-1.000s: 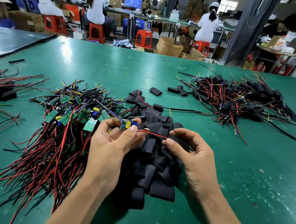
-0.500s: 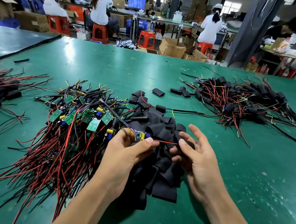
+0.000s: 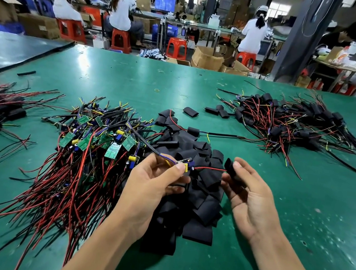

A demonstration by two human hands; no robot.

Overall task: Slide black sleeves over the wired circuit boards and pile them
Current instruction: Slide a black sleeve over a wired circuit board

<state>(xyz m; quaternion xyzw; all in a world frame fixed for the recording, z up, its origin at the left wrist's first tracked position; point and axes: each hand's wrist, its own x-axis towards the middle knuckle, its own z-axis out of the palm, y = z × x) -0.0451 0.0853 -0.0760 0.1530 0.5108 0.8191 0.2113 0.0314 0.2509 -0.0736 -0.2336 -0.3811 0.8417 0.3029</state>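
A small wired circuit board (image 3: pixel 184 164) with yellow and blue parts sits just below the centre of the frame, pinched between the thumb and fingers of the left hand (image 3: pixel 155 184). Its thin red wire (image 3: pixel 210 168) runs rightwards to a short black flattened sleeve (image 3: pixel 230 167), which the right hand (image 3: pixel 250 193) grips at its fingertips. Beneath both hands lies a heap of loose black sleeves (image 3: pixel 197 202). Left of centre is a tangle of bare green boards with red and black wires (image 3: pixel 92 145); a pile of sleeved boards (image 3: pixel 289 123) lies at the upper right. All rest on a green table mat (image 3: pixel 122 80).
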